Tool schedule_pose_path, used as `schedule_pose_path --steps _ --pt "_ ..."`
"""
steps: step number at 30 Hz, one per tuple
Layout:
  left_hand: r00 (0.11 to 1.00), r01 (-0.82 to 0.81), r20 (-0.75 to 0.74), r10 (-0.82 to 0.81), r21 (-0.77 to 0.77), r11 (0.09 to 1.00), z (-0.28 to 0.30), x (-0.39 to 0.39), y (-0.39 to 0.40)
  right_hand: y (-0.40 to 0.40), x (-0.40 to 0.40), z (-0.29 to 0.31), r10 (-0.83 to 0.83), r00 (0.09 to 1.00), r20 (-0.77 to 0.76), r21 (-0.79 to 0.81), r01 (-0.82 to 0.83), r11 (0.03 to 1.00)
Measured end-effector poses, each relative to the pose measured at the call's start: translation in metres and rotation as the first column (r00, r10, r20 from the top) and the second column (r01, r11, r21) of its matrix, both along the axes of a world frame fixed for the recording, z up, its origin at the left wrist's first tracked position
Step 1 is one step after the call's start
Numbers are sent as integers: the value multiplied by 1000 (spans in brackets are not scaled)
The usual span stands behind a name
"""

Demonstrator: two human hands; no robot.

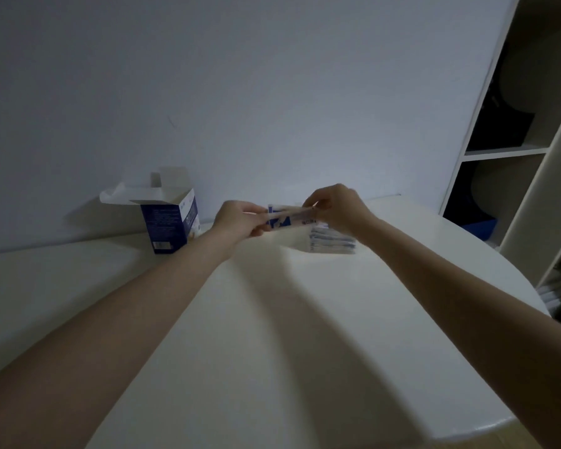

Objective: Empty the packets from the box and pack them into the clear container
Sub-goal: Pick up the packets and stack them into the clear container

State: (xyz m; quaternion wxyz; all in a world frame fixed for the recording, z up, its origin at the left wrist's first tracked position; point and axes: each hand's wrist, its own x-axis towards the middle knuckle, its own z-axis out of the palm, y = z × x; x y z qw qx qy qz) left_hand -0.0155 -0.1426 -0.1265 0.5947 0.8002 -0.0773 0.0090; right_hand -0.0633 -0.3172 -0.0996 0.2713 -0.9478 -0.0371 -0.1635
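Note:
A blue and white box [167, 223] stands upright at the far left of the table with its top flaps open. Both hands hold a small bunch of white and blue packets [287, 218] level above the table. My left hand [237, 218] grips its left end and my right hand [334, 207] pinches its right end. Just below and behind the right hand sits the clear container [332, 243], with several packets stacked flat inside. Its walls are hard to make out in the dim light.
The white table [272, 335] has a rounded edge at the right and front. A plain wall rises close behind it. A white shelf unit [512, 150] with dark items and a blue bin [480, 228] stands to the right.

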Motion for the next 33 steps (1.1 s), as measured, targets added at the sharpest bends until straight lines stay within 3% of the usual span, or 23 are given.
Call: schedule_pose_path --steps 5,8,12,15,19,24,28,33 --pt "992 17 119 -32 127 992 28 14 -46 -37 15 19 -111 993 -45 403 119 907" --pt "981 -6 185 -50 289 957 33 23 -69 -54 21 21 -200 973 -119 486 232 842" --pt "964 17 183 -191 679 734 29 31 -84 -63 26 11 -230 934 -273 481 340 808" --pt "943 -57 227 -244 831 554 24 32 -85 -65 31 4 -242 921 -305 390 352 851" --pt "936 -32 200 -290 868 495 17 34 -83 -65 37 1 -292 927 -234 151 331 931" --pt "926 -96 264 -269 856 508 15 35 -80 -65 39 -4 -355 904 -237 -62 351 934" --pt "893 -165 349 -285 842 513 15 35 -79 -69 41 -1 -327 899 -290 69 361 930" --pt "865 -221 430 -259 790 572 18 36 -76 -79 45 17 -372 870 -324 284 465 838"
